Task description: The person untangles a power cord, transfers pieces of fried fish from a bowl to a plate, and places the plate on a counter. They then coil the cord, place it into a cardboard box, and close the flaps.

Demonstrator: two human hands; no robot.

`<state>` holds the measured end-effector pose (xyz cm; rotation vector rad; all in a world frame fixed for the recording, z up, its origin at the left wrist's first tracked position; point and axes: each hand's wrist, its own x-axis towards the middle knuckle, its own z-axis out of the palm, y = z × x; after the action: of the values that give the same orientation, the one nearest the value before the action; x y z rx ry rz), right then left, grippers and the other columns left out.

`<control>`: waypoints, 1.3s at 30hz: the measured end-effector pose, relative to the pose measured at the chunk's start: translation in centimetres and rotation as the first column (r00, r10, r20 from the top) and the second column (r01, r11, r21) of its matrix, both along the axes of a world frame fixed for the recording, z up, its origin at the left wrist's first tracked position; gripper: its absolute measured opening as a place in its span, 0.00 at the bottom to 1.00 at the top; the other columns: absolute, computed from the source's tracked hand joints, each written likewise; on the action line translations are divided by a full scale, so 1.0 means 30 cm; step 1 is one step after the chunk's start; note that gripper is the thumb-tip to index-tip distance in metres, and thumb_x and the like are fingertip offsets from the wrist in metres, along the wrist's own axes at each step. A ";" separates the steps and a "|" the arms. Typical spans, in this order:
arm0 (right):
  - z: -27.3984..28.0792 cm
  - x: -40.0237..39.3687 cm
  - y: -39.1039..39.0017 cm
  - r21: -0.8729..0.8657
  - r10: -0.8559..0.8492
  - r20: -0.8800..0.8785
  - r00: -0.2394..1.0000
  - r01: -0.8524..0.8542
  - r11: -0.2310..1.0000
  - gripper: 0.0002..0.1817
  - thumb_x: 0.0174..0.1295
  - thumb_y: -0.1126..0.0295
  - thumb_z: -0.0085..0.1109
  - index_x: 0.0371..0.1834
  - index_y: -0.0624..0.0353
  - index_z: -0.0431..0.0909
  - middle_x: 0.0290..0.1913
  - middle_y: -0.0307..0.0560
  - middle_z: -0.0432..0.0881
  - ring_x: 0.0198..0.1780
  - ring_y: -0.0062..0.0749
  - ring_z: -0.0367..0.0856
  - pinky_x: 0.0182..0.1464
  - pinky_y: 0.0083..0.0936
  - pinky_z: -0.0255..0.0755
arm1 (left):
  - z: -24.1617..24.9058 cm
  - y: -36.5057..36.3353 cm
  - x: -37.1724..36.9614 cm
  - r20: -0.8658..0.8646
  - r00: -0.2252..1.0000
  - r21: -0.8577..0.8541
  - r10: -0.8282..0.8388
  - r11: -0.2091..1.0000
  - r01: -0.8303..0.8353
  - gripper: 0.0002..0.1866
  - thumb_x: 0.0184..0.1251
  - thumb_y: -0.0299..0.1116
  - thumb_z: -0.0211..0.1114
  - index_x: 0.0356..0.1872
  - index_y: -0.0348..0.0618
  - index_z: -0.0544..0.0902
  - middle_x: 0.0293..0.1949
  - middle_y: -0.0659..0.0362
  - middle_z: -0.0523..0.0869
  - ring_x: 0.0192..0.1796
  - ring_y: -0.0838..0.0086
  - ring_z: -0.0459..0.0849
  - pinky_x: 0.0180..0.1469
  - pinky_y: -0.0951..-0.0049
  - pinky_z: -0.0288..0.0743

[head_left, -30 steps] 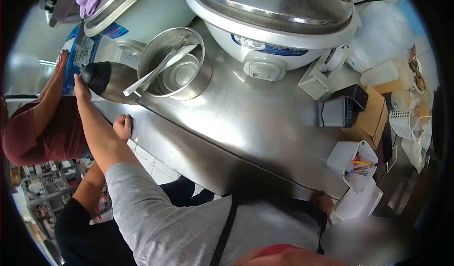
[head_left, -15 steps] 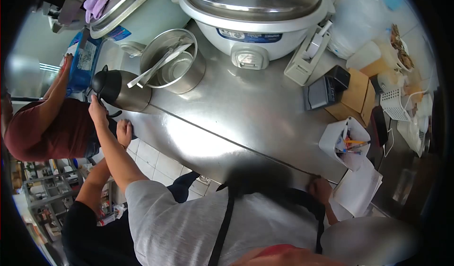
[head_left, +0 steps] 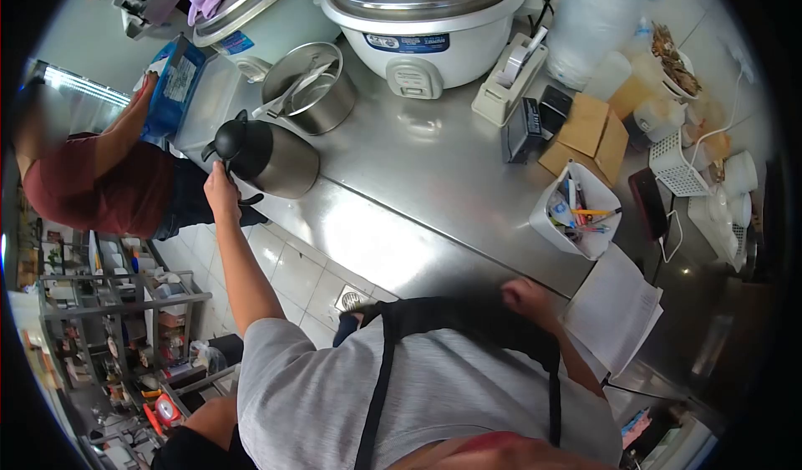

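Note:
My left hand [head_left: 220,191] grips the black handle of a steel thermal carafe [head_left: 276,162] with a black top. The carafe stands near the left edge of the steel counter [head_left: 418,186]. My right hand [head_left: 526,295] rests at the counter's front edge, against the top of my black apron [head_left: 451,315]. Its fingers are bent and I cannot see whether they hold anything. A steel pot [head_left: 313,90] with a white ladle in it stands just behind the carafe.
A large rice cooker [head_left: 418,15] stands at the back. To the right are a tape dispenser [head_left: 508,77], a cardboard box [head_left: 589,132], a white pen caddy [head_left: 576,211] and papers [head_left: 614,307]. A person in a maroon shirt [head_left: 92,186] reaches for a blue box [head_left: 171,86] on the left.
The carafe has moved right and nearer along the counter, with my left hand now lower on its handle. My right hand shifted left along the counter edge. The other person's hand left the edge.

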<state>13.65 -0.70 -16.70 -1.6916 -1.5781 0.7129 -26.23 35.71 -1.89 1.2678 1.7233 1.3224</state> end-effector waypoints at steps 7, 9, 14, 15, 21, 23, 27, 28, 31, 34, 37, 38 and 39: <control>0.394 -0.038 0.344 0.251 0.234 0.071 0.970 -0.244 0.937 0.08 0.47 0.71 0.54 0.32 0.54 0.76 0.26 0.46 0.74 0.29 0.42 0.73 0.30 0.32 0.67 | -0.051 -0.178 0.185 -0.210 0.956 0.007 -0.204 0.978 0.210 0.18 0.62 0.44 0.48 0.16 0.45 0.70 0.10 0.68 0.64 0.11 0.83 0.60 0.13 0.80 0.52; 0.525 -0.036 0.436 0.227 0.265 0.149 0.953 -0.294 0.928 0.13 0.47 0.69 0.54 0.38 0.51 0.75 0.31 0.46 0.74 0.33 0.41 0.73 0.34 0.32 0.67 | -0.029 -0.248 0.300 -0.196 0.939 0.039 -0.284 0.954 0.297 0.17 0.62 0.42 0.48 0.20 0.41 0.74 0.12 0.68 0.65 0.15 0.84 0.61 0.17 0.80 0.54; 0.710 -0.048 0.661 0.268 0.293 0.424 0.857 -0.428 0.863 0.23 0.48 0.67 0.55 0.52 0.48 0.67 0.50 0.49 0.66 0.50 0.41 0.68 0.49 0.31 0.64 | -0.037 -0.329 0.520 -0.245 0.825 -0.096 -0.509 0.860 0.502 0.20 0.59 0.44 0.51 0.27 0.31 0.78 0.22 0.56 0.79 0.27 0.74 0.75 0.32 0.73 0.68; 0.727 -0.046 0.701 0.262 0.278 0.482 0.831 -0.440 0.859 0.25 0.48 0.66 0.55 0.54 0.48 0.66 0.52 0.50 0.65 0.52 0.42 0.67 0.52 0.31 0.63 | -0.052 -0.333 0.565 -0.242 0.805 -0.057 -0.541 0.836 0.545 0.20 0.59 0.43 0.51 0.27 0.32 0.78 0.21 0.56 0.79 0.26 0.75 0.74 0.31 0.73 0.68; 0.732 0.003 0.828 -0.012 0.504 0.457 0.733 -0.562 0.827 0.29 0.46 0.70 0.55 0.56 0.53 0.62 0.51 0.53 0.66 0.53 0.46 0.64 0.54 0.31 0.59 | -0.064 -0.324 0.782 -0.235 0.783 0.004 -0.576 0.805 0.594 0.20 0.56 0.44 0.50 0.23 0.35 0.77 0.18 0.47 0.77 0.23 0.58 0.78 0.28 0.64 0.69; 0.718 0.022 0.878 -0.007 0.483 0.512 0.710 -0.559 0.829 0.26 0.47 0.68 0.54 0.53 0.53 0.65 0.48 0.54 0.69 0.50 0.46 0.67 0.51 0.31 0.61 | -0.069 -0.312 0.824 -0.254 0.776 0.025 -0.577 0.798 0.602 0.20 0.56 0.45 0.50 0.23 0.35 0.77 0.24 0.44 0.78 0.30 0.52 0.77 0.33 0.62 0.69; 0.718 0.025 0.962 -0.062 0.231 0.705 0.671 -0.265 0.962 0.16 0.48 0.63 0.50 0.40 0.56 0.73 0.37 0.55 0.76 0.40 0.45 0.74 0.44 0.34 0.66 | -0.080 -0.292 0.854 -0.114 0.697 0.040 -0.708 0.698 0.715 0.17 0.54 0.43 0.55 0.26 0.35 0.78 0.20 0.51 0.78 0.24 0.66 0.77 0.29 0.68 0.69; 0.723 0.020 0.975 -0.085 0.146 0.759 0.635 -0.127 0.988 0.14 0.48 0.62 0.49 0.35 0.57 0.75 0.33 0.55 0.77 0.38 0.45 0.75 0.42 0.35 0.67 | -0.087 -0.288 0.850 -0.062 0.664 0.053 -0.745 0.662 0.748 0.17 0.53 0.42 0.57 0.27 0.35 0.78 0.19 0.53 0.78 0.23 0.70 0.76 0.28 0.69 0.68; 0.705 0.094 1.015 -0.186 0.134 0.626 0.768 -0.019 0.982 0.14 0.48 0.62 0.46 0.28 0.61 0.76 0.27 0.56 0.77 0.34 0.46 0.76 0.39 0.38 0.67 | -0.067 -0.288 0.827 0.088 0.577 0.034 -0.812 0.582 0.813 0.17 0.51 0.41 0.60 0.29 0.34 0.78 0.19 0.58 0.77 0.22 0.77 0.73 0.26 0.72 0.68; 0.639 0.184 0.945 -0.053 0.049 0.658 0.751 -0.018 0.998 0.19 0.56 0.59 0.39 0.27 0.63 0.76 0.29 0.59 0.76 0.35 0.51 0.75 0.38 0.40 0.66 | -0.117 -0.271 0.845 0.050 0.590 0.076 -0.806 0.592 0.802 0.17 0.50 0.42 0.60 0.29 0.34 0.78 0.20 0.57 0.78 0.22 0.77 0.74 0.26 0.74 0.69; 0.630 0.148 0.777 0.036 -0.079 0.698 0.711 0.075 0.997 0.23 0.60 0.57 0.33 0.27 0.62 0.76 0.33 0.58 0.77 0.37 0.51 0.74 0.38 0.42 0.66 | -0.147 -0.269 0.862 0.065 0.603 0.151 -0.795 0.605 0.782 0.17 0.52 0.42 0.60 0.30 0.34 0.77 0.18 0.59 0.76 0.19 0.79 0.73 0.22 0.77 0.67; 0.633 0.117 0.734 0.067 -0.056 0.720 0.692 0.011 0.998 0.22 0.60 0.57 0.34 0.26 0.61 0.76 0.31 0.55 0.77 0.35 0.50 0.74 0.37 0.42 0.66 | -0.140 -0.274 0.865 0.079 0.590 0.099 -0.803 0.596 0.797 0.16 0.52 0.40 0.60 0.30 0.34 0.75 0.17 0.60 0.75 0.17 0.81 0.71 0.19 0.78 0.65; 0.601 0.101 0.711 0.126 -0.056 0.667 0.743 -0.038 0.991 0.22 0.59 0.55 0.36 0.24 0.61 0.74 0.28 0.54 0.77 0.33 0.49 0.75 0.36 0.41 0.66 | -0.127 -0.282 0.869 0.090 0.584 0.044 -0.807 0.589 0.807 0.14 0.52 0.38 0.61 0.31 0.35 0.74 0.15 0.61 0.73 0.15 0.82 0.69 0.17 0.79 0.63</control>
<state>16.66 20.63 1.34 -1.9707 -2.0330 -0.0555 -0.17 27.25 -5.69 1.6614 0.8282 0.7834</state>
